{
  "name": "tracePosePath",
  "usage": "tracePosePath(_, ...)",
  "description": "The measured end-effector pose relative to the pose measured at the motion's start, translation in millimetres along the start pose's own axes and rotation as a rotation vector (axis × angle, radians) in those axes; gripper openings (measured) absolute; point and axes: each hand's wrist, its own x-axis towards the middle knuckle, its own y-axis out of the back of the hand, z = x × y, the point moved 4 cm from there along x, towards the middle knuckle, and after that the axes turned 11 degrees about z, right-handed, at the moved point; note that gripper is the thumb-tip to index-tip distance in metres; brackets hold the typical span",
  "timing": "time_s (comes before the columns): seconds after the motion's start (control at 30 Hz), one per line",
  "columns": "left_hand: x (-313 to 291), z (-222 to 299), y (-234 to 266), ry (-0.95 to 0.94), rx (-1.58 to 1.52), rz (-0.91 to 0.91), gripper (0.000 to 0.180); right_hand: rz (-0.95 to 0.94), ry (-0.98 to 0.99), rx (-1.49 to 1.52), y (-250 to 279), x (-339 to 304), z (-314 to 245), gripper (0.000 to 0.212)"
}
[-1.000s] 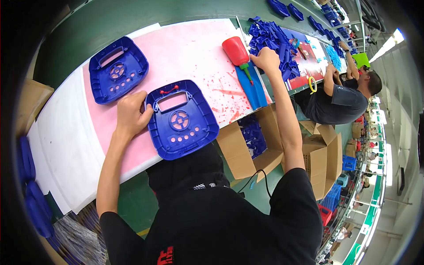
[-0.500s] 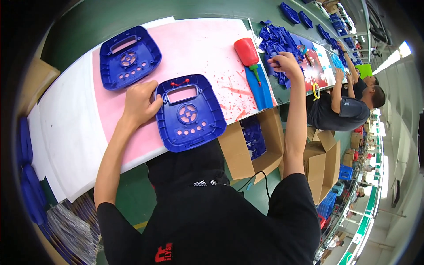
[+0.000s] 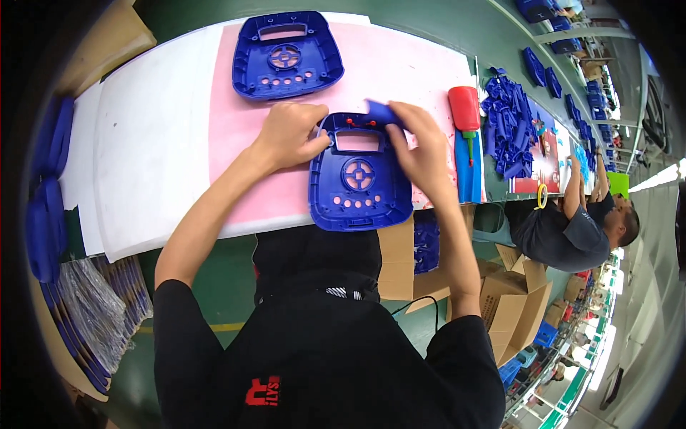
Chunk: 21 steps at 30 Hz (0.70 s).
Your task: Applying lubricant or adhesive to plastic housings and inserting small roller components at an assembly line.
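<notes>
A dark blue plastic housing (image 3: pixel 361 204) with a rectangular window, a round grille and a row of holes lies at the table's near edge. My left hand (image 3: pixel 289 136) is closed on its upper left rim. Two red spots (image 3: pixel 350 122) show above its window. My right hand (image 3: pixel 426 154) is over the housing's upper right corner, pinching a small blue plastic piece (image 3: pixel 382 112) at the top edge. Whether the piece touches the housing I cannot tell. A second blue housing (image 3: pixel 325 68) of the same shape lies farther back on the pink sheet (image 3: pixel 236 143).
To the right, a red squeeze bottle (image 3: pixel 464 109) with a green cap lies on a blue strip (image 3: pixel 468 179). Past it is a heap of blue plastic pieces (image 3: pixel 509 125). An open carton (image 3: pixel 396 261) stands below the table edge. A co-worker (image 3: pixel 564 236) sits at the right.
My right hand has come from the heap of blue pieces back to the housing, bringing one piece. My left hand stays on the housing's rim. The whole view has shifted.
</notes>
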Motion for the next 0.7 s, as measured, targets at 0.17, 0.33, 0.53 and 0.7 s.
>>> tracePosePath(0.17, -2, 1, 1, -0.014, -0.009, 0.001, 0.021, -0.043, 0.047, -0.027, -30, -9, 0, 0.032)
tracePosePath(0.33, -3, 0, 0, -0.012, 0.009, -0.007, 0.021, -0.098, 0.05, -0.016, -39, -14, 6, 0.034)
tracePosePath(0.53, 3, 4, -7, -0.021, -0.058, 0.01, 0.018, -0.172, 0.189, -0.253, -31, -15, -1, 0.038)
tracePosePath(0.7, -7, -2, 5, -0.006, 0.073, -0.032, 0.018, -0.092, 0.269, -0.239, -29, 13, -28, 0.05)
